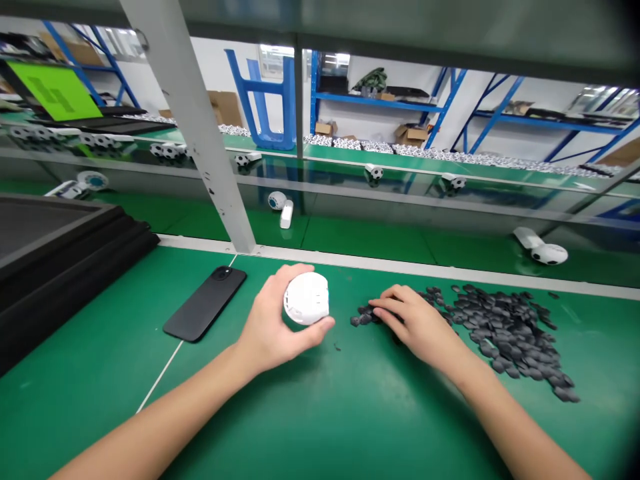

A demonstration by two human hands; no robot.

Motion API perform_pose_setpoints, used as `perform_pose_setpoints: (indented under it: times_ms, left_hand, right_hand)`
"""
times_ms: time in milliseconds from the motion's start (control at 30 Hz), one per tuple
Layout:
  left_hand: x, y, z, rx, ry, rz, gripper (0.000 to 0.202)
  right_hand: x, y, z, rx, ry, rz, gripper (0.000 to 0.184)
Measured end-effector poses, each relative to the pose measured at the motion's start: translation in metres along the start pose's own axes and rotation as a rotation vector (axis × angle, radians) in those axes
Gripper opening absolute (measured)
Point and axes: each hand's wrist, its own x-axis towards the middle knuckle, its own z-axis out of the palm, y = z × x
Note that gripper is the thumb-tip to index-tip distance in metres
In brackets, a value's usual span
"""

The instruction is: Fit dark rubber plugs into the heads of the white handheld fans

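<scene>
My left hand is wrapped round a white, rounded plastic housing, raised above the green work surface. The housing has small slots on its face and a flat right side. My right hand is low over the table, its fingertips drawn together on a few small black pieces at the left end of a scattered pile. Which piece the fingers pinch is partly hidden by them. The main pile of small black disc-like pieces spreads to the right of this hand.
A black phone lies left of my left hand, near a large black tray. A grey post rises at the bench's back edge. Behind it, a green conveyor carries white devices. Black-and-white balls line the far bench.
</scene>
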Motion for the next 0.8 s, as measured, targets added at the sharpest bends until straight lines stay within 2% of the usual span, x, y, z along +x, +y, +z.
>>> perform_pose_setpoints:
  times_ms: [100, 167, 300, 533, 667, 800]
  left_hand:
    - [-0.002, 0.004, -0.001, -0.094, 0.009, -0.217, 0.065]
    - [-0.003, 0.008, 0.0, -0.145, 0.02, -0.273, 0.064]
    - [-0.007, 0.011, 0.008, -0.136, -0.009, -0.287, 0.067]
    - [-0.016, 0.003, 0.028, -0.082, -0.223, -0.339, 0.063]
    - [-0.018, 0.003, 0.028, -0.056, -0.278, -0.334, 0.061]
    - [-0.017, 0.002, 0.027, -0.05, -0.282, -0.335, 0.063]
  right_hand:
    - [0.003, 0.001, 0.006, -0.012, 0.009, -0.029, 0.026]
    - [0.006, 0.002, 0.008, -0.009, 0.009, -0.031, 0.024]
    - [0.01, 0.002, 0.009, -0.021, -0.004, -0.006, 0.024]
    - [0.014, -0.001, 0.009, -0.085, -0.031, -0.009, 0.025]
    - [0.021, -0.002, 0.014, -0.156, 0.015, -0.001, 0.032]
    - [0.026, 0.004, 0.018, -0.189, 0.067, 0.04, 0.033]
